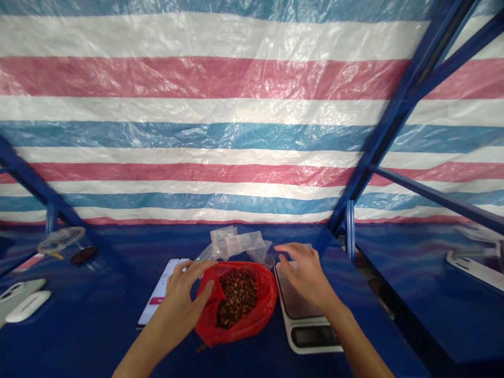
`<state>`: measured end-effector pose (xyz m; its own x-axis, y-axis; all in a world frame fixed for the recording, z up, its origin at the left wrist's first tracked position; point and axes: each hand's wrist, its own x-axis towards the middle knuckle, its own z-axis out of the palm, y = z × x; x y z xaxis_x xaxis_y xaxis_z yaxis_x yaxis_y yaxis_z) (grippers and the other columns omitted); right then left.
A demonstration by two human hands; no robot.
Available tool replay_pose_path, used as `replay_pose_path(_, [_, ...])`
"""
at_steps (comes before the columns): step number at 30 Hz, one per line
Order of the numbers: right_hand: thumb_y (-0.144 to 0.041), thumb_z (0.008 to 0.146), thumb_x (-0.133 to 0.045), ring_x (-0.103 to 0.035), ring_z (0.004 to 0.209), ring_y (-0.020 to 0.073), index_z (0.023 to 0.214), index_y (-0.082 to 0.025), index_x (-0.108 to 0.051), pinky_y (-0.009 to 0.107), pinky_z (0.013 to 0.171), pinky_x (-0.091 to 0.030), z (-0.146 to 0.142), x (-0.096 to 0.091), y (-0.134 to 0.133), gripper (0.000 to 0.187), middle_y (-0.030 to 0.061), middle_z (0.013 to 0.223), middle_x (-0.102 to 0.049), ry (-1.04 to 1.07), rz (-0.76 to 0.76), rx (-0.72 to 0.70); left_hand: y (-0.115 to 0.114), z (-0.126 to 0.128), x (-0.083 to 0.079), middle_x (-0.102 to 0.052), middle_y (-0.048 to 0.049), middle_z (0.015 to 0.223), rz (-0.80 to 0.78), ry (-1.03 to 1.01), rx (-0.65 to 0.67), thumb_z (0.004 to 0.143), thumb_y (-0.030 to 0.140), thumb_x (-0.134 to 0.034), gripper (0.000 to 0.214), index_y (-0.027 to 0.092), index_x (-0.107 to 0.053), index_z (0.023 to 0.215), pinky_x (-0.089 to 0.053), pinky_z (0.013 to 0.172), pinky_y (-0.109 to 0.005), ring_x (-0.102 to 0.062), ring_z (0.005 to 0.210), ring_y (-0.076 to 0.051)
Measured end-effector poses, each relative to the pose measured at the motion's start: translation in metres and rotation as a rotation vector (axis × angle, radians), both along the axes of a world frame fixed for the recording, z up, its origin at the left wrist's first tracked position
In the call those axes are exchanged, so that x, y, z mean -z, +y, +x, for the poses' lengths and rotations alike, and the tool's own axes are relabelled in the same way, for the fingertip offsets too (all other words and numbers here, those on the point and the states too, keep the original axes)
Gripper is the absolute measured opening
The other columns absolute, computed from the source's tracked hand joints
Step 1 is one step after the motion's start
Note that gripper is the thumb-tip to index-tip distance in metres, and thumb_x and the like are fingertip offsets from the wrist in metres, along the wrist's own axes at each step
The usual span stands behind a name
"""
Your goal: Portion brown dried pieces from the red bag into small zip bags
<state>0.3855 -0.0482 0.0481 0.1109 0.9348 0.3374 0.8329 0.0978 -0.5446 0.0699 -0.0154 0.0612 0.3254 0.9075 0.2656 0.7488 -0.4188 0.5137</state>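
Observation:
A red plastic bag (263,310) with its mouth spread wide stands in front of me, full of small brown seeds or beans (238,296). At its left rim is my left hand (185,294), fingers apart and curved; whether the thumb touches the plastic I cannot tell. My right hand (301,273) hovers over a white digital scale (293,333), with its fingers spread and nothing in them. The hand hides part of the scale's plate. Behind the bag lie several clear zip bags (236,244) and a small clear cup (269,261).
A phone with a lit screen (157,299) lies left of the bag, partly behind my left arm. Farther left are a clear plastic cup with dark contents (83,254), another phone (19,291) and a white case (28,306). Blue metal bars (378,142) and a striped tarp (205,79) stand behind.

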Motion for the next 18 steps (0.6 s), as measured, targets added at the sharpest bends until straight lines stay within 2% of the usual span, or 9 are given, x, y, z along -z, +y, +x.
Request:
replay_pose_path(1, [-0.023, 0.096, -0.051, -0.065, 0.118, 0.0266, 0.114, -0.026, -0.074, 0.047, 0.108, -0.04, 0.012, -0.002, 0.007, 0.03, 0.0063, 0.12, -0.076, -0.085, -0.027, 0.085, 0.006, 0.009, -0.009, -0.074, -0.0059, 0.126, 0.018, 0.025, -0.03, 0.095, 0.034, -0.051, 0.036, 0.03, -0.073, 0.124, -0.043, 0.112, -0.058, -0.056, 0.126, -0.031])
replay_pose_path(3, [-0.026, 0.096, -0.054, -0.066, 0.115, 0.0291, 0.119, -0.022, -0.073, 0.047, 0.104, -0.041, 0.033, -0.003, 0.02, 0.03, 0.0102, 0.12, -0.075, -0.206, -0.142, 0.198, 0.019, 0.029, -0.024, -0.075, -0.0073, 0.123, 0.04, 0.049, -0.001, 0.096, 0.029, -0.048, 0.037, 0.029, -0.072, 0.124, -0.045, 0.107, -0.055, -0.058, 0.121, -0.03])
replay_pose_path(5, [-0.034, 0.096, -0.057, -0.068, 0.111, 0.0322, 0.113, -0.018, -0.075, 0.047, 0.099, -0.043, 0.044, 0.0, 0.028, 0.029, 0.0146, 0.114, -0.076, -0.284, -0.286, 0.217, 0.03, 0.052, -0.035, -0.073, -0.0064, 0.126, 0.052, 0.006, 0.07, 0.099, 0.026, -0.045, 0.036, 0.029, -0.071, 0.124, -0.045, 0.107, -0.05, -0.06, 0.12, -0.027])
replay_pose_path(7, [-0.037, 0.096, -0.059, -0.069, 0.108, 0.0346, 0.106, -0.014, -0.076, 0.047, 0.095, -0.045, 0.045, 0.005, 0.035, 0.03, 0.0183, 0.11, -0.075, -0.312, -0.369, 0.216, 0.035, 0.074, -0.038, -0.074, -0.0053, 0.123, 0.059, -0.043, 0.149, 0.1, 0.024, -0.043, 0.035, 0.028, -0.072, 0.121, -0.045, 0.106, -0.046, -0.063, 0.117, -0.025])
replay_pose_path(10, [-0.023, 0.095, -0.058, -0.071, 0.107, 0.032, 0.107, -0.013, -0.074, 0.042, 0.094, -0.046, 0.042, 0.013, 0.043, 0.022, 0.0178, 0.109, -0.077, -0.292, -0.377, 0.239, 0.031, 0.096, -0.032, -0.074, -0.0047, 0.117, 0.083, -0.123, 0.245, 0.1, 0.017, -0.043, 0.034, 0.025, -0.073, 0.114, -0.047, 0.104, -0.042, -0.065, 0.113, -0.023])
replay_pose_path(13, [-0.013, 0.092, -0.054, -0.073, 0.101, 0.0262, 0.114, -0.017, -0.071, 0.035, 0.09, -0.047, 0.045, 0.019, 0.047, 0.028, 0.0121, 0.105, -0.078, -0.233, -0.368, 0.274, 0.013, 0.106, -0.016, -0.073, -0.0047, 0.11, 0.102, -0.168, 0.328, 0.097, 0.009, -0.043, 0.035, 0.024, -0.072, 0.109, -0.049, 0.102, -0.041, -0.065, 0.108, -0.022])
replay_pose_path(16, [-0.021, 0.096, -0.049, -0.073, 0.095, 0.022, 0.124, -0.021, -0.065, 0.031, 0.083, -0.049, 0.053, 0.019, 0.042, 0.032, 0.0072, 0.105, -0.077, -0.138, -0.333, 0.315, -0.008, 0.111, -0.001, -0.072, -0.0046, 0.106, 0.131, -0.16, 0.386, 0.098, 0.01, -0.045, 0.032, 0.025, -0.071, 0.109, -0.051, 0.099, -0.043, -0.064, 0.103, -0.022])
replay_pose_path(17, [-0.023, 0.098, -0.048, -0.072, 0.093, 0.0208, 0.126, -0.022, -0.063, 0.03, 0.081, -0.049, 0.053, 0.017, 0.037, 0.033, 0.0062, 0.104, -0.077, -0.079, -0.279, 0.324, -0.013, 0.113, 0.002, -0.072, -0.005, 0.109, 0.144, -0.17, 0.373, 0.1, 0.013, -0.046, 0.03, 0.025, -0.069, 0.113, -0.051, 0.099, -0.044, -0.064, 0.104, -0.023])
replay_pose_path(18, [-0.026, 0.097, -0.051, -0.071, 0.089, 0.0206, 0.123, -0.02, -0.064, 0.03, 0.08, -0.05, 0.051, 0.014, 0.031, 0.03, 0.0061, 0.1, -0.076, 0.045, -0.155, 0.319, -0.017, 0.115, 0.004, -0.071, -0.0061, 0.114, 0.157, -0.184, 0.345, 0.101, 0.017, -0.048, 0.029, 0.025, -0.067, 0.12, -0.051, 0.101, -0.044, -0.063, 0.108, -0.023])
